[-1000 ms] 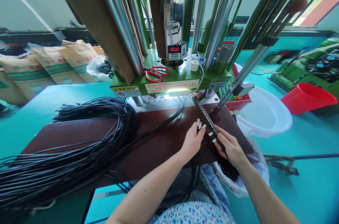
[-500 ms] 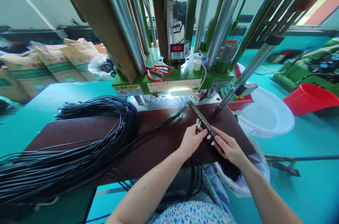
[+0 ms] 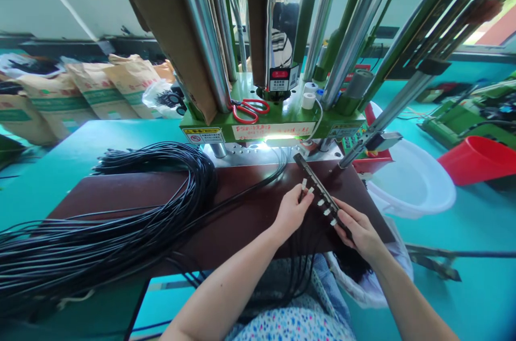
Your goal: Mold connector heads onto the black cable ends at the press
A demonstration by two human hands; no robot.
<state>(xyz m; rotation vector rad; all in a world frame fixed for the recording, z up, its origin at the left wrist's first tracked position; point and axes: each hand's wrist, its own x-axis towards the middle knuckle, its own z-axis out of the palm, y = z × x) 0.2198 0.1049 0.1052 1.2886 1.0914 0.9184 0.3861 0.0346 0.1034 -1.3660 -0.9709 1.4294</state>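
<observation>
My right hand [image 3: 357,228] grips the lower end of a long dark metal bar [image 3: 316,182], which slants up and left over the brown board. Several white cable connectors [image 3: 327,212] sit in a row along the bar's left edge, their black cables dropping toward my lap. Beside the bar, my left hand [image 3: 293,209] is closed in a pinch on black cables, and two white connector ends [image 3: 303,184] stick up from its fingers. Part of the held cables is hidden by the fingers.
A green press [image 3: 278,115] with steel columns stands ahead, with red-handled scissors [image 3: 250,109] on it. A thick bundle of black cables [image 3: 161,212] covers the left of the brown board [image 3: 242,222]. To the right are a white basin [image 3: 415,174] and a red bucket [image 3: 479,161].
A held connector has come away from the bar in my left hand. My right hand and the bar have shifted slightly right and down, leaving a gap between the hands. The view has turned slightly.
</observation>
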